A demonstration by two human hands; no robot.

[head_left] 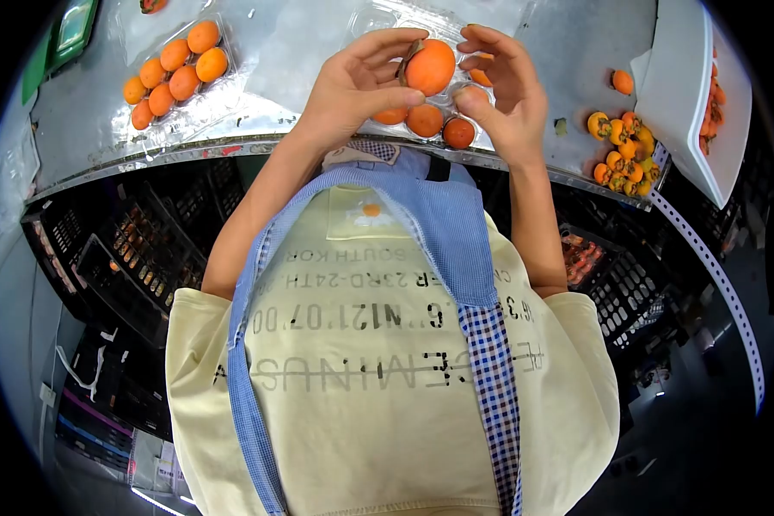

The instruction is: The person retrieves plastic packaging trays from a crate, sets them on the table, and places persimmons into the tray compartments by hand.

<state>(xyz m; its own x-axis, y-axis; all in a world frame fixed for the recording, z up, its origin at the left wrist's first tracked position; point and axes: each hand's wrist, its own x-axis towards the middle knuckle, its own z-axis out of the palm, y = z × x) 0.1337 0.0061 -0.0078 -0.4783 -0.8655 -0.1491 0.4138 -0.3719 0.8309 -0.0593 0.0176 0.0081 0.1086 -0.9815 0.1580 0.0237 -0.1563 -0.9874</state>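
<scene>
A large orange persimmon is between my hands above the metal table, its leafy calyx turned toward my left hand. My left fingers and thumb are closed on the calyx side. On the other side, my right hand is curved with fingers and thumb apart; a narrow gap shows between it and the fruit. Below both hands lies a clear plastic tray holding several persimmons, including a darker one near the table edge. My hands hide part of the tray.
On the left, a filled clear tray holds several persimmons. To the right are a loose persimmon, a pile of small yellow-orange fruit and a tilted white bin with more fruit. Black crates stand below the table edge.
</scene>
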